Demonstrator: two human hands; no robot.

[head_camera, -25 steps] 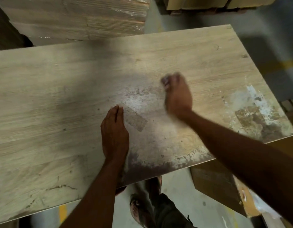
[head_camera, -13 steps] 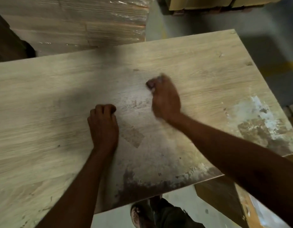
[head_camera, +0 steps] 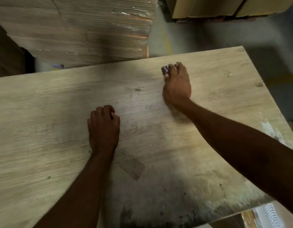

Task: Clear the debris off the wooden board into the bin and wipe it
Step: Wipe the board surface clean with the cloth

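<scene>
The wooden board [head_camera: 43, 122] fills most of the head view, pale with grey smears, dark specks and a rectangular tape mark [head_camera: 133, 167] near the middle. My left hand [head_camera: 103, 127] rests on the board as a closed fist with nothing visible in it. My right hand [head_camera: 177, 86] is further out toward the far edge, fingers curled around a small purplish wad of cloth [head_camera: 166, 69] pressed onto the surface. White crusty residue [head_camera: 270, 130] marks the right edge. No bin is in view.
A plastic-wrapped stack of cartons [head_camera: 86, 28] stands just beyond the board's far edge. More cardboard boxes [head_camera: 224, 7] sit at the top right across a strip of grey floor. A box with a white ribbed object [head_camera: 269, 216] lies under the near right corner.
My right hand with the cloth has swept away from me toward the far edge. My left hand went from flat to a fist. The view has shifted further over the board.
</scene>
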